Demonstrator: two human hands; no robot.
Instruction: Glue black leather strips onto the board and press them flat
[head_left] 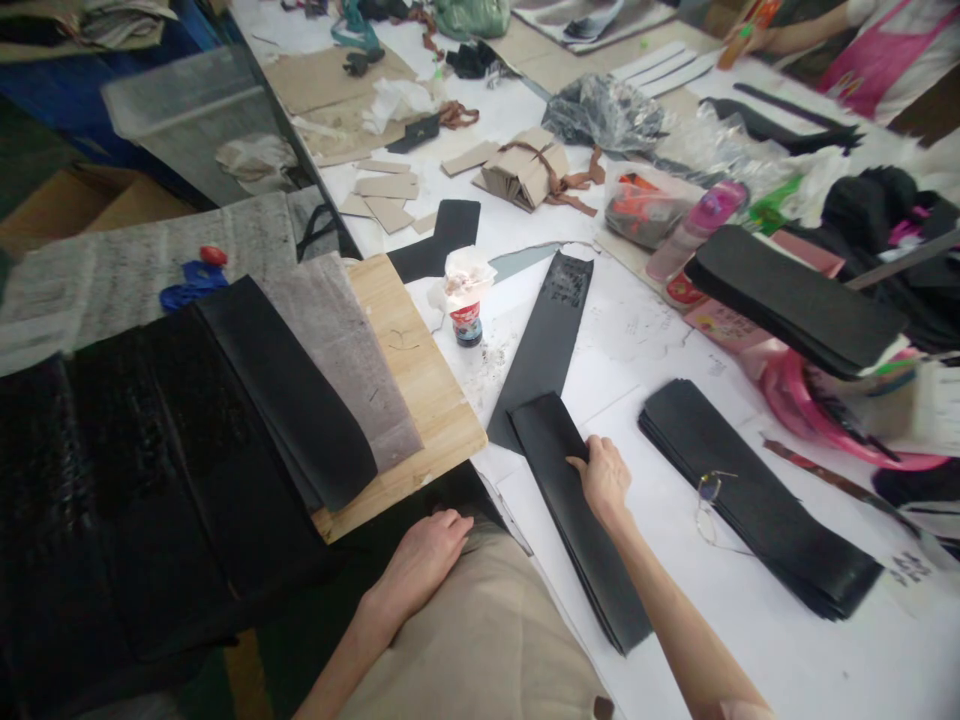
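My right hand point(606, 478) is closed on the edge of a long black strip point(570, 520), which looks like leather and lies in a thin stack on the white table. Its thumb is on top, and the other fingers are partly hidden. Just beyond, another black strip point(544, 330) with a scuffed, shiny far end lies flat, its near end under the stack. My left hand point(429, 552) rests on my trouser leg, holding nothing, its fingers laid loosely over the cloth. To the right is a thicker stack of black strips point(750, 500) with eyeglasses point(707, 500) lying against it.
Left, a wooden board point(420, 380) carries black pieces point(285, 390) past its edge. A small jar point(466, 318) topped with crumpled tissue stands mid-table. Tied cardboard pieces point(525, 170), a pink bottle point(697, 230) and a pink basin point(810, 415) lie beyond. A person's arm point(802, 35) shows top right.
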